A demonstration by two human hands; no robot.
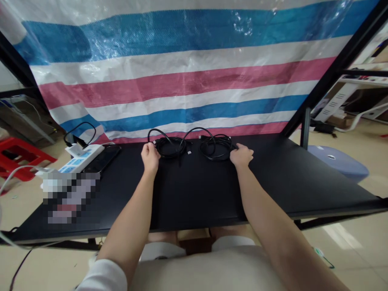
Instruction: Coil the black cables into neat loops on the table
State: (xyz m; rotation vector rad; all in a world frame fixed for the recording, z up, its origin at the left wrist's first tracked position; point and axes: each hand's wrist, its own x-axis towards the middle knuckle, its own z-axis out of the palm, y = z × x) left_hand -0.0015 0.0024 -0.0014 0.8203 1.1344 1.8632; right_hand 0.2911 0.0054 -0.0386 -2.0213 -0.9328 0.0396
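My left hand (150, 157) rests on the left side of a coiled black cable (169, 148), its fingers curled over the strands. A second coiled black cable (216, 148) lies to the right, and my right hand (241, 156) pinches its right edge. A loop of cable arches between the two coils, so they may be one cable. Both lie near the far edge of the black table (197, 194). A small connector end shows beside the left coil.
A white power strip (81, 158) with blue switches, a black phone (103, 159) and a blurred patch (69, 198) sit at the table's left. A striped tarpaulin (182, 81) hangs behind. A red stool (18, 157) and a blue bin (336, 163) stand on the floor.
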